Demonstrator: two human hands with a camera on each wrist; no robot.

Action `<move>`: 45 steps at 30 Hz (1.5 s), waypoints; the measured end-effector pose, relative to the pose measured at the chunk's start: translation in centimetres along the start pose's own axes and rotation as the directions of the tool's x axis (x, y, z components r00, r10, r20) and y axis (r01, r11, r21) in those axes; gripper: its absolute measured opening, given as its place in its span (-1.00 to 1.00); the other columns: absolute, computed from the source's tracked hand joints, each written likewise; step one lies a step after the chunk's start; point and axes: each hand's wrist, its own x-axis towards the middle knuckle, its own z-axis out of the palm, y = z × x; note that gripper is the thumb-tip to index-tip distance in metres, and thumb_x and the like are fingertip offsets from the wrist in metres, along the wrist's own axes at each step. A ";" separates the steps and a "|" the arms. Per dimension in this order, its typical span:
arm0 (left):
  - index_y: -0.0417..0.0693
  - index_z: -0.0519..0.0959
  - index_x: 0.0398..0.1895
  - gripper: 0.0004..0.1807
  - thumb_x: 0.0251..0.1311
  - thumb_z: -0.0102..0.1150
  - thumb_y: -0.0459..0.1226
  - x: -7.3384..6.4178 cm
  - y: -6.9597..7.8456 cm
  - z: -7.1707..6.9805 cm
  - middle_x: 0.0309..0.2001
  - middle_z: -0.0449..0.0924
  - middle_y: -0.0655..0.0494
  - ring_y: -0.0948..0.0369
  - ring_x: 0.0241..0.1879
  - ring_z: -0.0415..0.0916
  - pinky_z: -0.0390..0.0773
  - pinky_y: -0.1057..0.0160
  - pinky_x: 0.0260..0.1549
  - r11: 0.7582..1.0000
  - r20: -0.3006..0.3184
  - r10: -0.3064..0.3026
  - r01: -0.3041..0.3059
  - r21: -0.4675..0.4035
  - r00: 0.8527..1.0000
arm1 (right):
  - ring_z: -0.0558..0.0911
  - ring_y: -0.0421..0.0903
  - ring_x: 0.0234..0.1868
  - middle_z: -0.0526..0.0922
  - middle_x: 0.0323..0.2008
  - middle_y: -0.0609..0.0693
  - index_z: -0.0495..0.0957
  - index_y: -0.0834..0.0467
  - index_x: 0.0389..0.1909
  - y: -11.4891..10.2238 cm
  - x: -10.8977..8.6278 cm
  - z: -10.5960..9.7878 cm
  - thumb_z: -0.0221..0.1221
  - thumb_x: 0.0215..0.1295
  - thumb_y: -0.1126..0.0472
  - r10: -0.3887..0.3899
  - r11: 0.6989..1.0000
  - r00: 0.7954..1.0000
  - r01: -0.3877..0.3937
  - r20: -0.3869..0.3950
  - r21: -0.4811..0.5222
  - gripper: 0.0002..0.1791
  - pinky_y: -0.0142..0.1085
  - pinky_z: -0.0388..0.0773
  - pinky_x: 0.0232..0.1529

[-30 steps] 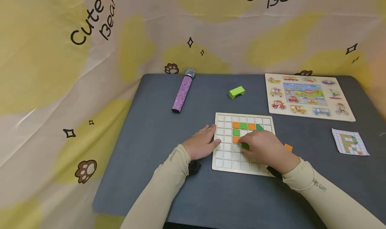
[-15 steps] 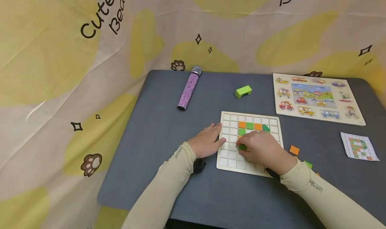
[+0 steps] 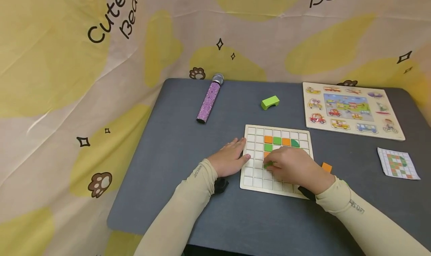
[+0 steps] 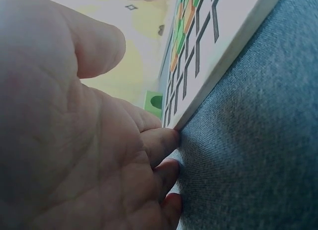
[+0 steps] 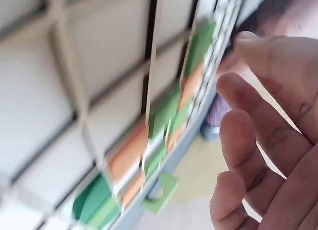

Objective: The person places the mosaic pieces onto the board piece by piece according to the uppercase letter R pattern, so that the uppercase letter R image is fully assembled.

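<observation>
Landmark: grid board (image 3: pixel 249 172), pale with white squares, flat on a dark table (image 3: pixel 161 147). Far left of the board, yellow-patterned cloth (image 3: pixel 77 110), which runs on behind the table. Left of the board and farther back, purple glittery microphone (image 3: pixel 208 102), lying flat, silver head pointing away. At the board's left edge, left hand (image 3: pixel 229 159): fingers extended close together, thumb spread away, fingertips against the rim in the left wrist view. On the board, a top run of orange tile (image 3: pixel 268 139), a green one, another orange, then a dark green rounded piece (image 3: pixel 295 143); green and orange continue down the left column. At the foot of that column, a green tile (image 3: pixel 268 164). Behind the board, light green arch block (image 3: pixel 270 103). Over the board's middle, right hand (image 3: pixel 296 168): fingers bent beside the green tile, thumb and forefinger tips apart in the right wrist view; contact with the tile, cannot tell. Just right of the board, loose orange tile (image 3: pixel 326 167), partly covered by the hand. Right of the board and farther back, vehicle picture puzzle (image 3: pixel 353 127). Well right of the board, gridded pattern card (image 3: pixel 399 164).
</observation>
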 end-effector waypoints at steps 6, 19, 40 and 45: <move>-0.07 -0.13 0.77 -0.19 0.69 -0.30 0.14 -0.4 -0.5 0.0 0.74 -0.17 0.12 0.17 0.69 -0.33 -0.20 0.15 0.62 1.000 0.005 -0.005 0.005 0.004 1.000 | 0.71 -0.10 -0.17 0.79 -0.12 -0.13 0.83 0.03 -0.08 2.0 -2.5 -1.4 0.51 0.27 0.19 0.182 0.983 0.983 -0.181 0.030 -0.027 -0.79 -0.04 0.69 -0.17; -0.10 -0.13 0.76 -0.19 0.69 -0.27 0.12 -0.7 -0.9 -0.2 0.74 -0.16 0.09 0.14 0.70 -0.32 -0.19 0.14 0.62 1.000 0.002 0.005 -0.005 -0.001 1.000 | 0.62 -0.11 -0.31 0.72 -0.21 -0.08 0.78 0.05 -0.17 7.3 -10.1 -1.7 0.55 0.22 0.10 0.395 0.915 0.918 -0.391 0.028 -0.095 -0.78 -0.01 0.66 -0.31; -0.11 -0.12 0.76 -0.19 0.69 -0.26 0.12 -0.2 -0.2 -0.2 0.74 -0.15 0.09 0.14 0.70 -0.31 -0.19 0.13 0.62 1.000 0.001 0.011 -0.011 -0.003 1.000 | 0.77 0.11 -0.13 0.81 -0.12 0.11 0.85 0.15 -0.11 6.2 -10.3 -2.7 0.57 0.17 0.14 0.348 0.924 0.936 -0.351 -0.048 -0.151 -0.71 0.12 0.73 -0.21; -0.11 -0.11 0.76 -0.19 0.69 -0.25 0.11 0.0 0.1 -0.1 0.74 -0.14 0.08 0.14 0.70 -0.31 -0.19 0.13 0.62 1.000 0.002 0.010 -0.010 -0.003 1.000 | 0.78 0.08 -0.16 0.81 -0.16 0.05 0.86 0.10 -0.19 5.4 -9.1 -2.4 0.59 0.16 0.11 0.292 0.943 0.954 -0.299 -0.062 -0.147 -0.76 0.09 0.74 -0.24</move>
